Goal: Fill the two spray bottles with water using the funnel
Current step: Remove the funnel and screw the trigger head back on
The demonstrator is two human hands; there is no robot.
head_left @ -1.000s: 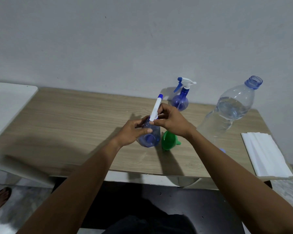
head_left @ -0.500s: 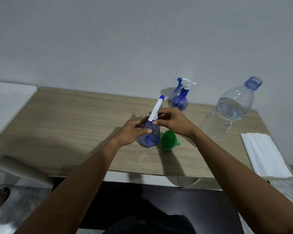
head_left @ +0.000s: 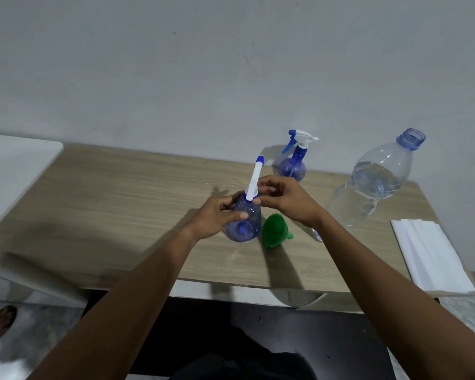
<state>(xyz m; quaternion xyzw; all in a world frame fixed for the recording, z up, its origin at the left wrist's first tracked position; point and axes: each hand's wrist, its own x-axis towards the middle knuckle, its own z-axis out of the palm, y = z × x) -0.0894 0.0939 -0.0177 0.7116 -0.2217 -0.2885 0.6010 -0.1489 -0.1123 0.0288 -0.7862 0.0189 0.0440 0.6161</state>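
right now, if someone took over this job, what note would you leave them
Left hand grips the near spray bottle by its body; right hand pinches its sprayer head at the neck.
Far spray bottle stands closed at the back of the table; green funnel lies beside the near one; large water bottle stands open, part full.
Neither spray bottle's fill level shows. Left: check both, fill through the funnel.
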